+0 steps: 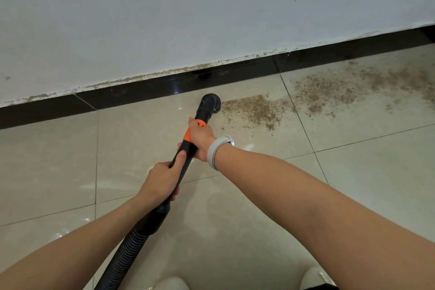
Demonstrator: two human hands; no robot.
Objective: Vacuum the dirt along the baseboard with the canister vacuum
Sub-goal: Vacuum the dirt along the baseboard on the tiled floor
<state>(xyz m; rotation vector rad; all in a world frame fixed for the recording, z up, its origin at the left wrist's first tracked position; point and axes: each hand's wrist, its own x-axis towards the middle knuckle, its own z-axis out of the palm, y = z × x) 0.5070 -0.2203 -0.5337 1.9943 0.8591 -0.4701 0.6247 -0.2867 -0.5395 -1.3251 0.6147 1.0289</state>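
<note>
A black vacuum wand with an orange collar (188, 135) runs from a ribbed hose (124, 256) up to a round brush nozzle (210, 102) set on the beige tile floor just below the dark baseboard (164, 87). My right hand (200, 140), with a white watch on its wrist, grips the wand at the orange collar. My left hand (162, 179) grips the wand lower down, thumb along the tube. Brown dirt (254, 108) lies right of the nozzle, touching its bristles, and a second patch of dirt (329, 92) spreads further right along the baseboard.
A white wall (211, 7) with chipped paint rises above the baseboard. Floor tiles (47, 160) left of the nozzle look free of dirt. Two light shoe tips (171, 283) show at the bottom edge.
</note>
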